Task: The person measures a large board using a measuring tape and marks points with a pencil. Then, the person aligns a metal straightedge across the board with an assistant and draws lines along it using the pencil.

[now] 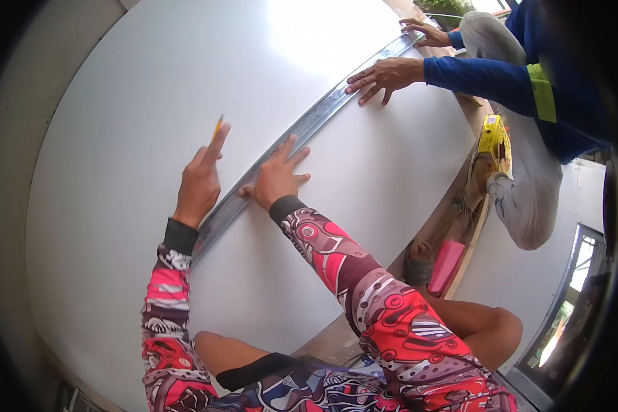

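A long silver metal strip [316, 117] lies diagonally across a large white board [117, 123]. My right hand [277, 177] presses on the strip's lower half with its fingers spread. My left hand [200, 180] is raised on the strip's left side, its fingers closed around a yellow pencil [218, 126] that points up. Toward the upper end, a co-worker's two hands [391, 74] rest on the same strip with fingers spread.
The co-worker in a blue sleeve [484, 82] sits at the upper right. Beyond the board's right edge are a yellow box [494, 143], a pink object [446, 266] and a wooden beam [470, 244]. My bent knees are near the lower edge.
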